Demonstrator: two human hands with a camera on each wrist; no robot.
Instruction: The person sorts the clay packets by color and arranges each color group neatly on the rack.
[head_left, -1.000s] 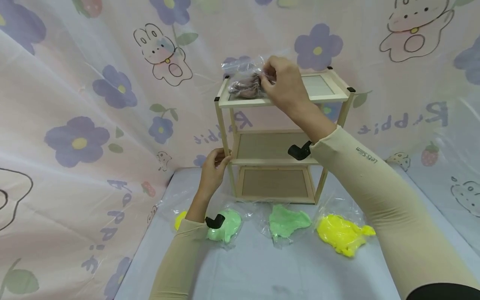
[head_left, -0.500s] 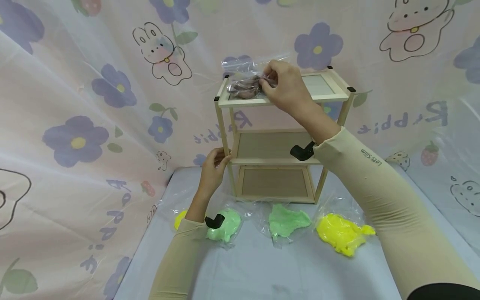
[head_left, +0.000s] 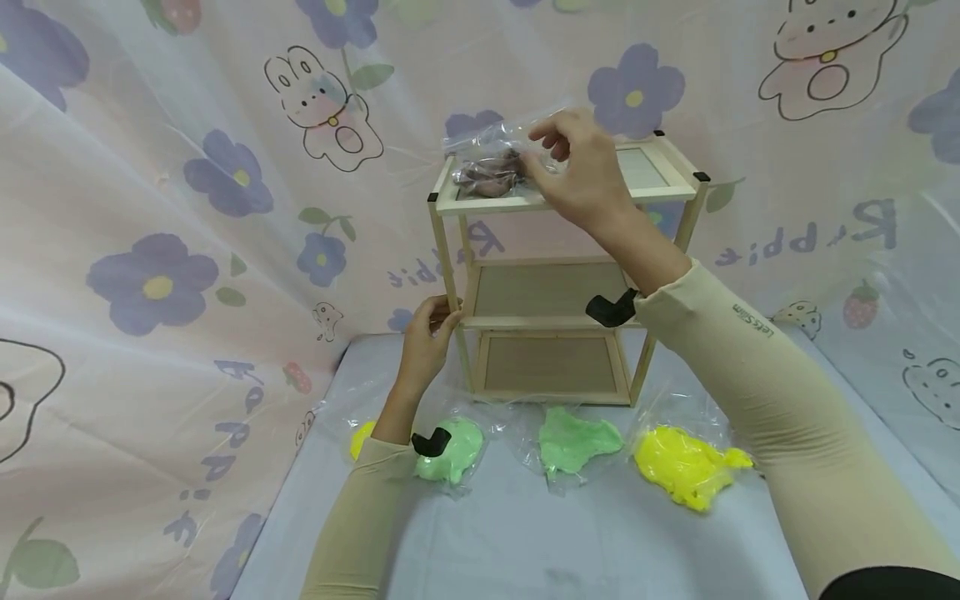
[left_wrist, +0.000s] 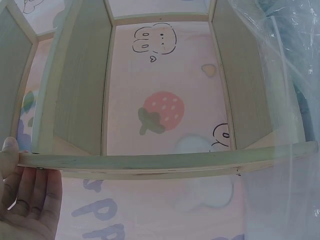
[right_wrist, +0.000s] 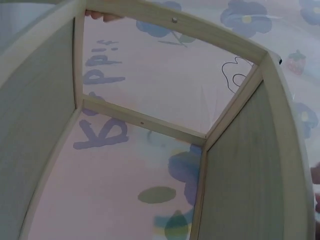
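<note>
A: Brown stuff in its clear bag (head_left: 489, 171) sits on the wooden shelf (head_left: 555, 267)'s top tier, far left. Right hand (head_left: 581, 171) looks loose-fingered just beside it.

B: Left hand (head_left: 427, 342) grips the post. Three bags (head_left: 577, 442) wait nearby, maybe four.

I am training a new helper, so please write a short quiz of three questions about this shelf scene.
1. True or false: the left hand holds the front left post of the wooden shelf.
2. Where does the bag of brown clay lie? A) on the top level B) on the middle level C) on the table
3. Fill in: in front of the shelf, between the light green bag and the yellow bag, lies a bag coloured ____.

Key: 1 true. 2 A; the right hand is beside that bag with fingers loosely spread. 3 green.
</note>
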